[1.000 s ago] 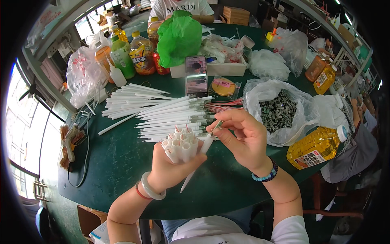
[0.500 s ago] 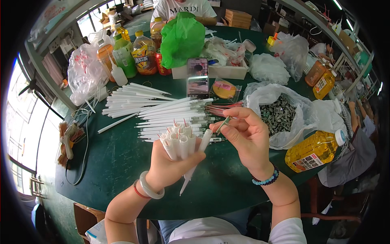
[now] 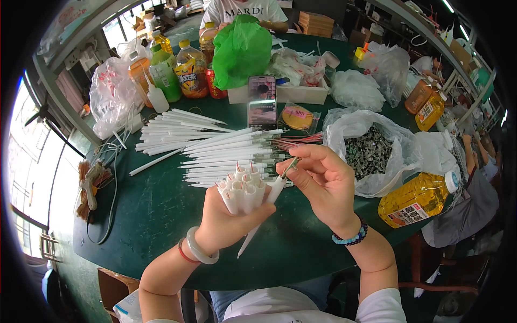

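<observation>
While left hand (image 3: 226,223) grips tubes (image 3: 243,192), right hand (image 3: 323,183) pinches one.

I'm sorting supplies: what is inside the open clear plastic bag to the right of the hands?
The clear plastic bag holds a heap of small grey metal pieces. What lies beneath the heap is covered.

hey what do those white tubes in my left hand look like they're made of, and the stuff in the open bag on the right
The white tubes look like matte plastic, possibly paper: smooth, opaque, thin-walled, hollow at the open ends. The left hand bunches them. The small pieces in the clear plastic bag look like metal: grey with dull glints, too small to tell more.
</observation>
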`<state>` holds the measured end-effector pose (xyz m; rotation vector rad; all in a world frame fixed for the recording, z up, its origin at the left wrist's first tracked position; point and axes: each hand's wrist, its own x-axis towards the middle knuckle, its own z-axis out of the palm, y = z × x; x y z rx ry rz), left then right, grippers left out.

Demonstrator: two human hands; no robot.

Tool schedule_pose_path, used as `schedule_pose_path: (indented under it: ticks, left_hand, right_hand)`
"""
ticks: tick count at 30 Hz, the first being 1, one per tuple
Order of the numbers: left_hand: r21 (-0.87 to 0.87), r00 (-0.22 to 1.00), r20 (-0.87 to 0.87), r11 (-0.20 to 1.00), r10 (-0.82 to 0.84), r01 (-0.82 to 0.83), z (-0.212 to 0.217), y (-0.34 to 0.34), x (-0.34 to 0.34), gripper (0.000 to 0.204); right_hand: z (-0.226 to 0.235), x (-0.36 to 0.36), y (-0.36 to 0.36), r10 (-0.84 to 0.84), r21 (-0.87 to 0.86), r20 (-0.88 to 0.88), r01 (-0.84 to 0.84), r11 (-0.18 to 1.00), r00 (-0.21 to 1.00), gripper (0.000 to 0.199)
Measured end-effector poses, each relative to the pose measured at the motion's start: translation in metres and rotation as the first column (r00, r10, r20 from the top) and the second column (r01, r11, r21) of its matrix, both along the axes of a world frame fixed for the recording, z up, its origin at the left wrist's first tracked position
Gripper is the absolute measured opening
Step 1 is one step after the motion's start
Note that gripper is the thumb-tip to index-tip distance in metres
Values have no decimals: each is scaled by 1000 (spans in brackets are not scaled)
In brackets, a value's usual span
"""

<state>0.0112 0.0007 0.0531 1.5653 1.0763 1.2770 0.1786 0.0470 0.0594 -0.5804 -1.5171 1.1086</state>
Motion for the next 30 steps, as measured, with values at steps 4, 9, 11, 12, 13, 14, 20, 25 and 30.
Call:
schedule_pose_path:
  ticks: [4,9,11,12,13,14,20,25,30]
  left_hand:
    - [15,1000,-9,1000,4,-4,-1,-1,0,20]
    - [77,999,-46,997,25,-21,2,-3,0,18]
    - [110,998,-46,993,39,-34,3,-4,-1,17]
    - [109,998,-53,994,30,-24,4,-4,-2,16]
    - [109,998,-60,994,20,-13,4,-4,-3,16]
    - [109,998,-59,994,19,-13,4,-4,-2,16]
    - [84,999,-36,996,8,-5,7,-4,-4,15]
    - [125,990,-70,986,122,-113,5,-4,-5,28]
    - [263,958,-212,955,194,-135,6,-4,-6,28]
  right_hand:
    - [2,0,-1,18,-31,-19,-18,999,1000,23]
    - [0,3,-1,24,88,69,-30,996,997,24]
    - [-1,4,1,13,201,79,-29,979,997,24]
    - [0,5,4,124,57,5,-124,991,992,26]
    - [1,6,5,220,-79,-84,-227,971,972,27]
    - [0,6,5,220,-79,-83,-226,971,972,27]
    - [-5,-2,-3,104,203,66,-115,972,992,33]
    - [-20,-10,-7,98,211,-75,-80,974,992,47]
    - [-26,-10,-4,181,108,-187,-163,981,965,39]
